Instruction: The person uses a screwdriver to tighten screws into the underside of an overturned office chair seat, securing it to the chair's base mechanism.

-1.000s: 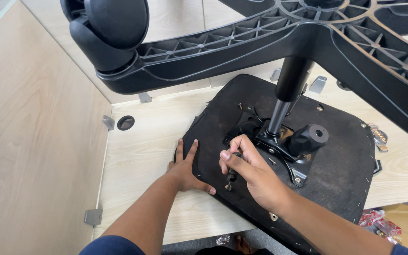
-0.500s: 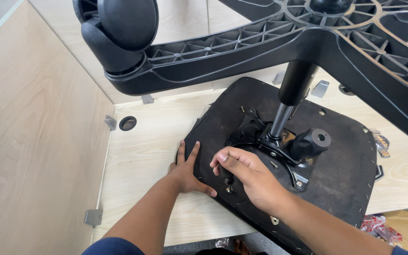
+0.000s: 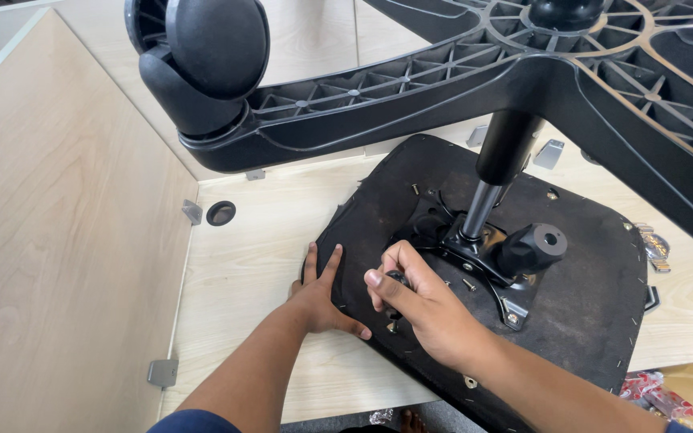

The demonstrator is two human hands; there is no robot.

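Two hands work the upturned chair seat (image 3: 571, 321) on the desk (image 3: 242, 265) — left hand (image 3: 318, 297) open, flat on its edge; right hand (image 3: 415, 301) closed around a small dark tool (image 3: 397, 280) by the mechanism plate (image 3: 495, 277). If the tool slips, the bolt below (image 3: 392, 327) could strip — or the seat shift.

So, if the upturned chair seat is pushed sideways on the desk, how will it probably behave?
The chair seat lies flat, so it would probably slide, not roll. The wheeled base rises high on its column, so it seems top-heavy and might tip. The left hand pressing its edge likely steadies it.
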